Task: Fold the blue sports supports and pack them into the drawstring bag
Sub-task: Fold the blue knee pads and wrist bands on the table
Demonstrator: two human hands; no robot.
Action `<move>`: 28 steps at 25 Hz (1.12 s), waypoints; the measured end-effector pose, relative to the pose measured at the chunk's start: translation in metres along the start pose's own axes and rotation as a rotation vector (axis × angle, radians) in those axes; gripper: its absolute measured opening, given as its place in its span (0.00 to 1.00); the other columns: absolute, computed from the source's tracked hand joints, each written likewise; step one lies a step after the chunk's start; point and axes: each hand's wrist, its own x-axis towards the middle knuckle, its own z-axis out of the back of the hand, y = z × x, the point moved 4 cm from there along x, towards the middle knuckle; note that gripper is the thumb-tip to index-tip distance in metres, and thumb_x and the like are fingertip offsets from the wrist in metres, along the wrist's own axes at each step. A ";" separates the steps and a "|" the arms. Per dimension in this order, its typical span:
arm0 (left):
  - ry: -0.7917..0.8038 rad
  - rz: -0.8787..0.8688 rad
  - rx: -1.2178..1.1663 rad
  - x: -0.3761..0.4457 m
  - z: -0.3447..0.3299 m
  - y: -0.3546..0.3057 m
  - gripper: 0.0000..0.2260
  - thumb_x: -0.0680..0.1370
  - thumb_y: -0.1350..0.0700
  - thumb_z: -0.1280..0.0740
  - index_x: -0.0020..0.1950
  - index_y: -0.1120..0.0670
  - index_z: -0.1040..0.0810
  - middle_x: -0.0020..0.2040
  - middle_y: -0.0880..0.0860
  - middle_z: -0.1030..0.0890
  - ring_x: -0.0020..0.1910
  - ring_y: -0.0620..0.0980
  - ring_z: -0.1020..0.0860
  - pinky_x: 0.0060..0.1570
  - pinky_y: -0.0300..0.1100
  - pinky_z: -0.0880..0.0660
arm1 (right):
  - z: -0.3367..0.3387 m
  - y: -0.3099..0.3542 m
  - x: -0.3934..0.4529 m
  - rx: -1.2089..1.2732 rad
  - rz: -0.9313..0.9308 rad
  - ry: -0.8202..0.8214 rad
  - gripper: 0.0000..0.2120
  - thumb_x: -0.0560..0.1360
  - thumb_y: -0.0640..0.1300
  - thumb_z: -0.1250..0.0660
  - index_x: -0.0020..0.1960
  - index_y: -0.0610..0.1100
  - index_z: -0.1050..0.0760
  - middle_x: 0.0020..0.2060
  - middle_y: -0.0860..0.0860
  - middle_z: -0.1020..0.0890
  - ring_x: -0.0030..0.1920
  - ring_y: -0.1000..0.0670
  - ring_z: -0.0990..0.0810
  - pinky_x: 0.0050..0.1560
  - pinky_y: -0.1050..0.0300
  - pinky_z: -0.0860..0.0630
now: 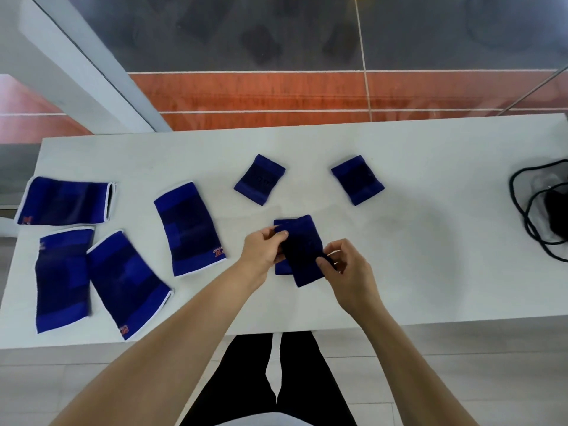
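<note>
Both hands hold a small blue support (302, 250) just above the white table (430, 272). My left hand (264, 249) pinches its upper left edge. My right hand (344, 265) grips its lower right edge. Two small blue supports (259, 179) (357, 179) lie flat farther back. Several larger blue supports with white trim lie to the left: one (189, 229) near the middle, one (66, 201) at the far left, and two (63, 278) (127, 284) side by side near the front edge. The drawstring bag (544, 210), clear mesh with black cord, sits at the right edge.
The table's front edge runs just above my legs in black trousers (276, 379). Beyond the far edge is a glass wall over a red and grey floor (276, 93). A white post (92, 72) slants at the back left.
</note>
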 end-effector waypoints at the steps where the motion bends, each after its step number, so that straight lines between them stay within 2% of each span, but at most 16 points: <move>1: -0.038 -0.075 0.093 0.005 0.008 -0.005 0.06 0.80 0.62 0.33 0.57 0.58 0.21 0.50 0.55 0.16 0.50 0.54 0.17 0.44 0.45 0.18 | -0.008 -0.003 0.002 0.019 -0.054 0.007 0.05 0.79 0.44 0.31 0.51 0.52 0.26 0.42 0.53 0.16 0.40 0.53 0.18 0.37 0.65 0.24; 3: -0.083 -0.235 0.387 0.015 0.019 -0.016 0.07 0.79 0.59 0.31 0.57 0.55 0.21 0.50 0.53 0.16 0.50 0.53 0.17 0.50 0.49 0.17 | -0.023 -0.009 0.006 0.055 -0.152 0.013 0.05 0.80 0.43 0.33 0.53 0.50 0.27 0.42 0.51 0.16 0.40 0.51 0.17 0.33 0.67 0.26; 5: -0.074 -0.359 0.647 0.022 0.020 -0.025 0.09 0.79 0.56 0.30 0.59 0.54 0.21 0.50 0.50 0.17 0.48 0.49 0.18 0.50 0.44 0.18 | -0.036 -0.013 0.009 0.056 -0.211 0.014 0.04 0.80 0.43 0.34 0.54 0.50 0.27 0.41 0.50 0.16 0.40 0.52 0.16 0.32 0.67 0.27; 7: -0.054 -0.460 0.807 0.030 0.017 -0.031 0.10 0.79 0.54 0.30 0.59 0.54 0.21 0.51 0.49 0.20 0.48 0.48 0.20 0.49 0.40 0.21 | -0.043 -0.016 0.011 0.018 -0.225 0.003 0.04 0.80 0.45 0.34 0.54 0.51 0.28 0.41 0.51 0.17 0.40 0.51 0.16 0.34 0.60 0.24; 10: -0.071 -0.589 0.980 0.042 0.014 -0.032 0.09 0.78 0.53 0.29 0.57 0.51 0.20 0.54 0.48 0.24 0.48 0.49 0.22 0.51 0.41 0.23 | -0.048 -0.022 0.015 -0.026 -0.225 -0.024 0.05 0.79 0.48 0.33 0.53 0.52 0.28 0.42 0.53 0.17 0.41 0.51 0.17 0.40 0.50 0.18; 14: -0.072 -0.611 1.023 0.050 0.014 -0.021 0.07 0.78 0.55 0.29 0.55 0.53 0.20 0.52 0.50 0.23 0.47 0.50 0.22 0.51 0.47 0.21 | -0.051 -0.029 0.017 -0.064 -0.235 -0.037 0.05 0.80 0.48 0.34 0.55 0.51 0.28 0.42 0.54 0.18 0.42 0.52 0.19 0.44 0.47 0.18; 19: -0.096 -0.647 1.008 0.049 0.012 -0.020 0.06 0.77 0.57 0.29 0.54 0.55 0.20 0.51 0.51 0.21 0.47 0.50 0.21 0.49 0.45 0.21 | -0.052 -0.030 0.018 -0.101 -0.241 -0.062 0.04 0.81 0.47 0.35 0.55 0.50 0.28 0.41 0.56 0.19 0.40 0.54 0.19 0.40 0.54 0.20; 28: -0.148 -0.623 1.006 0.051 0.012 -0.024 0.05 0.76 0.59 0.27 0.50 0.55 0.21 0.49 0.51 0.20 0.44 0.49 0.22 0.45 0.43 0.24 | -0.059 -0.033 0.027 -0.146 -0.243 -0.106 0.03 0.81 0.45 0.39 0.54 0.49 0.29 0.40 0.51 0.17 0.38 0.48 0.20 0.38 0.51 0.22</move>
